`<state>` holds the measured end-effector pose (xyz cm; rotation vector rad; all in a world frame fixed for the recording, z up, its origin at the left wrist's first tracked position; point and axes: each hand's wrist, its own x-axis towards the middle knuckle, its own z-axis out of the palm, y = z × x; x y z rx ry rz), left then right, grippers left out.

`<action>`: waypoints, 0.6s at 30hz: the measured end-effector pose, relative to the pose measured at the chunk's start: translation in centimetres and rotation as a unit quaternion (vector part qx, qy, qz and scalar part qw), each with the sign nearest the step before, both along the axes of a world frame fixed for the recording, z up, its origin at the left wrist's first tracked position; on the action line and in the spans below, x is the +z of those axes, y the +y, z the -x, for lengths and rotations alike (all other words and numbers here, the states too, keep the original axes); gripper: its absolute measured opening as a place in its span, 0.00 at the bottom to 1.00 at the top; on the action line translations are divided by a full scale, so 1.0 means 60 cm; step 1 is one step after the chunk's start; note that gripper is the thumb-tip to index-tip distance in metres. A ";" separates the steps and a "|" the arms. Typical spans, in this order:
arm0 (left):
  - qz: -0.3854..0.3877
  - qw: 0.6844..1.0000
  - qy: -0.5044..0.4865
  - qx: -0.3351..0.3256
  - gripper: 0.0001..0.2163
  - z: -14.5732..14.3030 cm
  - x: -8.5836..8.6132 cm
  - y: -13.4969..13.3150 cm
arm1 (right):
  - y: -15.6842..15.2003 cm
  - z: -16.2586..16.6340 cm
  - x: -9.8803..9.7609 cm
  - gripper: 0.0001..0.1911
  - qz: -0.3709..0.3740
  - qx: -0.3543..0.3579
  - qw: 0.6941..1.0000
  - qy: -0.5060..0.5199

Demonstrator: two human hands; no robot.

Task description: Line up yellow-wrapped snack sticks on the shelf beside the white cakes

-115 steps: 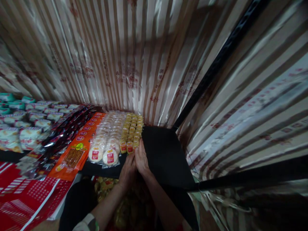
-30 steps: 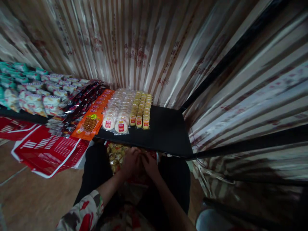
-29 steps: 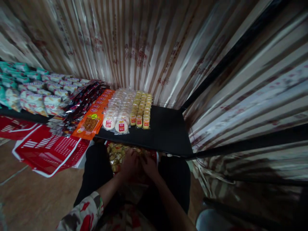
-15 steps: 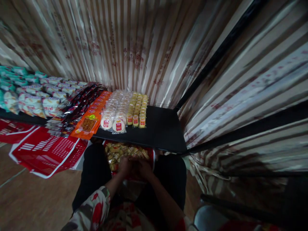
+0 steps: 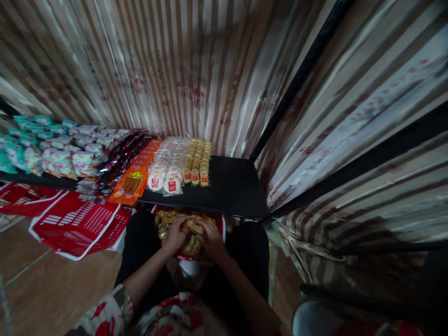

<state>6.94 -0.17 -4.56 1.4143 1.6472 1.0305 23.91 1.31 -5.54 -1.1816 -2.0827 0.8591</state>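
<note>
The hands have left the black table, where they were pressed against the yellow row a few seconds back, and have come down into the red open-topped container [image 5: 221,225] between the person's knees. Half a second ago they were clasped together there. Now they sit a little apart with packets showing between them.

The left hand [image 5: 174,234] and the right hand [image 5: 211,239] are both curled narrow, squeezing a bundle of small yellow-wrapped snack packets [image 5: 194,227] from either side. The bundle's long axis runs left to right from palm to palm, and it rests just above the loose packets in the container. Blur hides how many packets they hold.

Straight ahead and above the hands lies the table [image 5: 238,186]. On it, the row of yellow red-labelled packets [image 5: 198,162] runs away from the person toward the shiny striped curtain [image 5: 175,70]. Round white cakes in clear wrap [image 5: 167,169] touch that row's left side and bare table lies on its right. The right hand is the nearer one to that bare side.
</note>
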 end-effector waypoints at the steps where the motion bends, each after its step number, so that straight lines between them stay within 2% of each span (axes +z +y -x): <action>1: -0.002 1.000 -0.007 -0.004 0.18 -0.001 0.011 0.002 | -0.001 -0.003 0.005 0.22 -0.003 -0.001 1.000 0.005; 8: 0.036 0.998 -0.059 -0.011 0.17 -0.020 0.081 0.036 | 0.013 -0.023 0.054 0.21 -0.044 -0.045 0.998 0.014; 13: 0.041 0.994 -0.094 -0.047 0.16 -0.035 0.127 0.062 | 0.028 -0.036 0.088 0.18 -0.073 -0.095 0.992 0.046; 16: 0.055 0.989 -0.120 -0.070 0.17 -0.044 0.151 0.075 | 0.035 -0.043 0.097 0.17 -0.070 -0.125 0.986 0.090; 18: 0.067 0.985 -0.139 -0.081 0.18 -0.050 0.161 0.083 | 0.041 -0.048 0.100 0.17 -0.040 -0.143 0.979 0.139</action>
